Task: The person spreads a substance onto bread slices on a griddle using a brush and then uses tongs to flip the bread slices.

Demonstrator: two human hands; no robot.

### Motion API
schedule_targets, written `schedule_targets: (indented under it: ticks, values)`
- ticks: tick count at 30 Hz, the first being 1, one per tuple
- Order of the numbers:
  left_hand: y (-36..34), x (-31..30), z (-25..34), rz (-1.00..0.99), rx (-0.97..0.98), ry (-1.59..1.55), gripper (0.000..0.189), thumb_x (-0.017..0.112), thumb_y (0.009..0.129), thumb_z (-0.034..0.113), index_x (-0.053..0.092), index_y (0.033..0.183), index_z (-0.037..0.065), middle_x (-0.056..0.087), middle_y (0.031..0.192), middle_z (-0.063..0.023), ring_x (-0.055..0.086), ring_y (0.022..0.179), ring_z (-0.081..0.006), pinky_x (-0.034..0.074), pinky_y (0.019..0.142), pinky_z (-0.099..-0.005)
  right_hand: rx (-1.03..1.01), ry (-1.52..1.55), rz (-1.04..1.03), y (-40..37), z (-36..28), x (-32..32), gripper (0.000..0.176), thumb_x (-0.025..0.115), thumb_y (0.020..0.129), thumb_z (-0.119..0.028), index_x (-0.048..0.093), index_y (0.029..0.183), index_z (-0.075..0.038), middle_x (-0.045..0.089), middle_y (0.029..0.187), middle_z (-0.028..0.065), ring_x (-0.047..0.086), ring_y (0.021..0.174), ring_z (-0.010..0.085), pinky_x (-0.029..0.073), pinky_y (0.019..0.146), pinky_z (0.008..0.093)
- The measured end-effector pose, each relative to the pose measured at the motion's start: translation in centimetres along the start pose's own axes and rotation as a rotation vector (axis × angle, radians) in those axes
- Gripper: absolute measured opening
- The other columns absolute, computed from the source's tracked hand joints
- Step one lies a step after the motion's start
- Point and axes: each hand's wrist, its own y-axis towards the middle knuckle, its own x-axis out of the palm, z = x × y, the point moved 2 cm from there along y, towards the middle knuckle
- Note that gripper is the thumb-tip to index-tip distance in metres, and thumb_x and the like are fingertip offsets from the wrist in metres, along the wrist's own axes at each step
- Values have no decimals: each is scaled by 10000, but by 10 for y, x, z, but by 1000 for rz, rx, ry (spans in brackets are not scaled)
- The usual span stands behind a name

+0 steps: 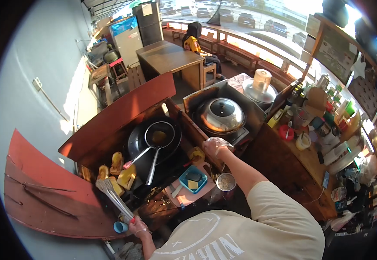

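My left hand [139,227], in a clear plastic glove, is closed around the lower end of metal tongs [115,200]. The far end of the tongs lies beside several browned bread pieces [127,177] left of the wok. My right hand [217,146], also gloved, is closed above the wooden partition [197,134]; what its fingers hold, if anything, is hidden. Another yellow-brown piece [196,154] lies just below that hand. A black wok [134,141] holds a smaller round pan or strainer [159,125] with something brown inside, plus a red-tipped utensil [137,157].
A domed lid [221,115] covers a second pan at right. A blue basket [194,172] and knife [177,190] rest on a pink board [186,200], near a metal cup [226,182]. Bottles and jars crowd the counter [279,145]. A person [193,43] sits beyond a table [167,56].
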Motion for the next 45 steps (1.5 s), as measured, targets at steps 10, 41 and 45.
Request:
schedule_targets:
  ticks: [10,41,45]
  values:
    - [-3,8,9,-56,30,11,117,666,889,58,558,847,77,498,614,23,414,383,-61,311,334,-226,49,12,-43,-12,-5,-13,258,518,946,-264,713,1068,-148,733,1024,139,698,984,357,543,849,494]
    - [-6,3,12,-53,-7,45,106,667,915,63,561,919,71,517,623,15,429,394,-58,306,328,-226,61,-38,-66,-4,1,1,269,528,921,-208,735,1093,-201,726,1102,117,697,1058,321,547,868,454]
    - [-10,7,19,-59,18,13,139,686,944,124,559,914,76,534,627,10,434,394,-56,311,325,-222,69,-19,-76,-5,-2,-3,268,528,925,-212,734,1096,-199,719,1123,123,692,1067,323,546,868,459]
